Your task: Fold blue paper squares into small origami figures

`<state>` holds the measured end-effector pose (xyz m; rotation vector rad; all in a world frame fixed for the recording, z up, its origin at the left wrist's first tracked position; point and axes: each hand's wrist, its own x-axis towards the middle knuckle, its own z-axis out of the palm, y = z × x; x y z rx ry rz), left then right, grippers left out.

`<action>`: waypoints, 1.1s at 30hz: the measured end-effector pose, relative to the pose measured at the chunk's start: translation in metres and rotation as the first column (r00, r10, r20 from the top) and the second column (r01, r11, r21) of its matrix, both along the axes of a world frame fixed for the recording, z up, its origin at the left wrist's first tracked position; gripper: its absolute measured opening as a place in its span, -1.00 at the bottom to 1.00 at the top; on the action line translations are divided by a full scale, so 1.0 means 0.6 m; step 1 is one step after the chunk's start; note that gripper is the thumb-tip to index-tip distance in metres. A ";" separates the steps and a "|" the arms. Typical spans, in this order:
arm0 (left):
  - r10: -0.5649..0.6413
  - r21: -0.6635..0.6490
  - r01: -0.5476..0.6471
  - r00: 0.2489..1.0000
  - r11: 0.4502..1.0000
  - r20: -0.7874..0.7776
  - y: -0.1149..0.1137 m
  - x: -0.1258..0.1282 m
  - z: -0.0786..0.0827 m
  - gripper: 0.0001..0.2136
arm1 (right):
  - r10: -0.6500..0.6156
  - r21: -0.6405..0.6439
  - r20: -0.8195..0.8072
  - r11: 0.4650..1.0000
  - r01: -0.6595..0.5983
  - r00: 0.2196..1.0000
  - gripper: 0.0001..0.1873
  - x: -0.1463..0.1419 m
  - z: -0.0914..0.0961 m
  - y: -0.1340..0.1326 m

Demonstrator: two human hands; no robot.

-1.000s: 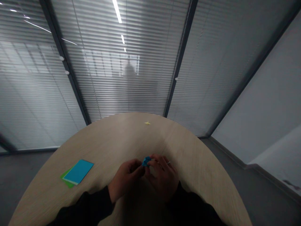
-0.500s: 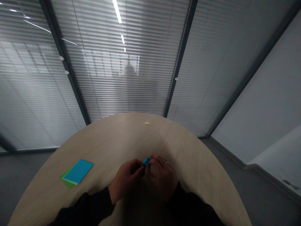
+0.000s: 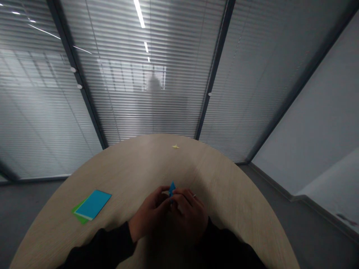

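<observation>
A small piece of folded blue paper (image 3: 172,189) pokes up between my hands, its lower part hidden by my fingers. My left hand (image 3: 150,215) and my right hand (image 3: 189,216) meet at the fold, and both pinch it together. A ring shows on one finger of my right hand. To the left of my hands, a flat blue paper sheet (image 3: 93,204) lies on top of a green paper sheet (image 3: 80,216), which shows only at its edge.
A tiny yellow folded paper figure (image 3: 175,146) lies near the far edge of the round light-wood table (image 3: 134,168). Beyond the table stand glass partitions with blinds (image 3: 148,108). A grey floor (image 3: 33,198) lies beyond the table's left edge.
The blue fold now stands more upright and looks narrower and more pointed. My hands have drawn closer together around it, and the sheets on the table have not moved.
</observation>
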<state>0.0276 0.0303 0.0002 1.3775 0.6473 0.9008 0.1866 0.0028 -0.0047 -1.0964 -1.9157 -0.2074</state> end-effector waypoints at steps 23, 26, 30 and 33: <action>0.064 0.127 -0.047 0.990 0.991 -0.127 -0.007 0.000 0.006 -0.66 | -0.032 -0.100 -0.164 0.995 0.016 0.986 -0.90 -0.001 0.009 0.002; 0.055 0.131 -0.038 0.990 0.991 -0.130 -0.008 0.000 0.009 -0.67 | -0.030 -0.129 -0.193 0.992 0.005 0.981 -0.90 -0.002 0.006 0.001; 0.106 0.184 -0.069 0.975 0.980 -0.195 -0.008 -0.001 0.016 -0.75 | -0.027 -0.119 -0.204 0.993 0.002 0.979 -0.92 -0.003 0.009 0.001; 0.151 0.232 -0.091 0.955 0.968 -0.256 -0.007 -0.003 0.017 -0.77 | -0.065 -0.104 -0.169 0.993 0.047 0.983 -0.90 -0.004 0.015 0.001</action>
